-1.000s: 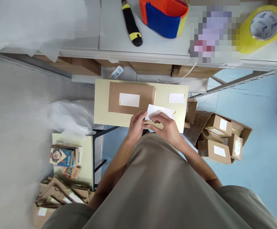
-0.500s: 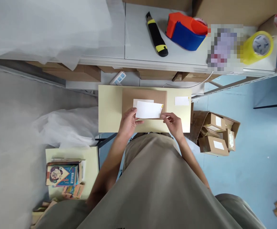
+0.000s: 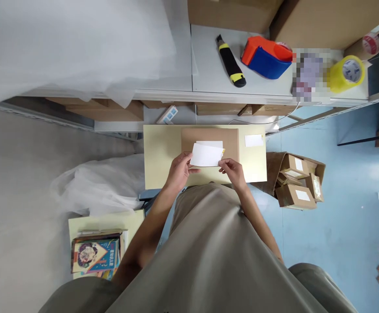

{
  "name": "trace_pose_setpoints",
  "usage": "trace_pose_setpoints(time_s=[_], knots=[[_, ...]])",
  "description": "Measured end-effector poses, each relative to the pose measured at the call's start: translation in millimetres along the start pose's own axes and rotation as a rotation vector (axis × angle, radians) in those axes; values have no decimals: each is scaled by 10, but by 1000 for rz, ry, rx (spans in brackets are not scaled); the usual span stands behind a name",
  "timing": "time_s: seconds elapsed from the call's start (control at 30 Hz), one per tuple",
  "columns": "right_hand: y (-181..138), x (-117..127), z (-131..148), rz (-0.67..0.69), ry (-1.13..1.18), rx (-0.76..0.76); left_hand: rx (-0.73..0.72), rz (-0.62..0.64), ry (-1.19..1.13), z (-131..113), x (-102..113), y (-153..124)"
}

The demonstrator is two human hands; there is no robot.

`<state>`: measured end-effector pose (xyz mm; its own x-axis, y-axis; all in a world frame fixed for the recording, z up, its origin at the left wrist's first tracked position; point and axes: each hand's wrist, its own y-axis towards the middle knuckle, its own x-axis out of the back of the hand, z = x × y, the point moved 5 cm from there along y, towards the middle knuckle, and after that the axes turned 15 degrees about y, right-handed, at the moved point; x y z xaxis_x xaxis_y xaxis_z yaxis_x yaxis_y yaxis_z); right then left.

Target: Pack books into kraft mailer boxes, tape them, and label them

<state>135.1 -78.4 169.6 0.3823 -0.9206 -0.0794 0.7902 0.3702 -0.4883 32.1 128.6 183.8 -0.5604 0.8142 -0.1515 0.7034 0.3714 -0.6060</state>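
Left hand [image 3: 178, 171] pinches the white slip [image 3: 207, 155] by its left edge, right hand [image 3: 234, 170] has fingertips closed at the lower right corner! A second ago the right fingers lay across it; now it's spread flat, controlled at both ends, overlapping a white label [image 3: 216, 144] on the brown carton [image 3: 209, 134] atop the pale table [image 3: 158, 156].

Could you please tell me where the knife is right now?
In the head view, the knife lies near the top, right of centre, on the grey shelf, just left of the orange-and-blue dispenser.
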Motion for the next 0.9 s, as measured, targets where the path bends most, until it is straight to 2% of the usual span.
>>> trace_pose_setpoints(time_s=[0.13,0.33,0.47,0.63,0.9], knots=[[50,-30,38,7,-7,28,-34,-33,24,70,87,111],[199,63,0,30,-218,95,-70,-238,199,395,134,383],[304,173,-109,12,-354,129,-144,-335,344,553,90,426],[514,311,-224,21,-373,137,-225,-412,526,576,49,469],[813,357,-301,5,-500,168,-236,-525,917,443,-65,711]])
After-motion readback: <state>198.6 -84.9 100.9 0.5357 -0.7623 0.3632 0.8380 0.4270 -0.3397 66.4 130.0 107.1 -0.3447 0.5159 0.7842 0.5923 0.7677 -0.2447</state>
